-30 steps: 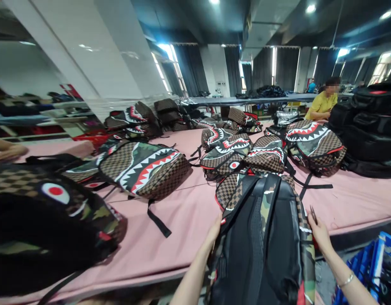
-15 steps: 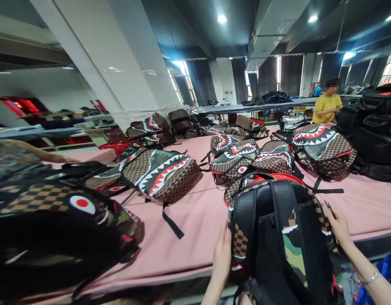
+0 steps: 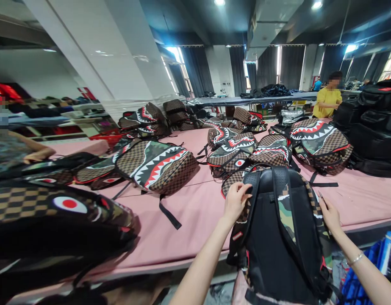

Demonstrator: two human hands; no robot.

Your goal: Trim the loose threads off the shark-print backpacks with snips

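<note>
A black backpack (image 3: pixel 271 228) with checkered and camouflage panels stands in front of me, its back panel and shoulder straps facing me. My left hand (image 3: pixel 237 202) is closed at its upper left edge, thumb and fingers pinching the rim beside the strap. Against the right side rests my right hand (image 3: pixel 330 215), fingers bent along the checkered edge. A thin dark pointed tool (image 3: pixel 321 195) sticks out at those fingertips; its kind is too small to make out. The backpack's front is hidden from me.
Shark-mouth backpacks (image 3: pixel 163 165) lie about the pink-covered table (image 3: pixel 189 220). A large one (image 3: pixel 65 224) is close at left. Black bags (image 3: pixel 376 131) are stacked at right, near a person in yellow (image 3: pixel 328 101). Another person's hand (image 3: pixel 39 153) is at far left. A blue crate (image 3: pixel 368 262) stands lower right.
My left hand has moved up from the backpack's left side to its upper left edge and now pinches there. The backpack sits more upright and a bit lower, its red-lined top less visible.
</note>
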